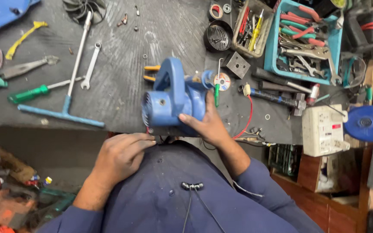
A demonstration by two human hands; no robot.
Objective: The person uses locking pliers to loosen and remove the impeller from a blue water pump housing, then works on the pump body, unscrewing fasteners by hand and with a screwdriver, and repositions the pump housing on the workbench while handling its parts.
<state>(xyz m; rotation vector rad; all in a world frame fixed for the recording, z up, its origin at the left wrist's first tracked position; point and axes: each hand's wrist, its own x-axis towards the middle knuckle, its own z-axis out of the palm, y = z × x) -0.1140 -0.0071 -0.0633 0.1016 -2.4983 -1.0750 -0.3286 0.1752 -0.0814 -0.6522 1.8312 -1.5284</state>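
Note:
A blue electric blower (173, 100) with a looped handle rests at the near edge of the dark workbench (121, 77), its vented end facing left. My right hand (207, 123) grips its body from the right side, with a green-handled screwdriver (216, 88) standing up between the fingers. My left hand (119, 157) rests against my dark blue shirt just below the blower, fingers pointing toward its underside, holding nothing that I can see.
On the bench lie a blue T-handle wrench (72, 73), a spanner (90, 65), a green screwdriver (33, 92) and pliers (5, 75). A teal tray of tools (305, 41), a box of screwdrivers (252, 28) and a white socket box (322, 129) stand at the right.

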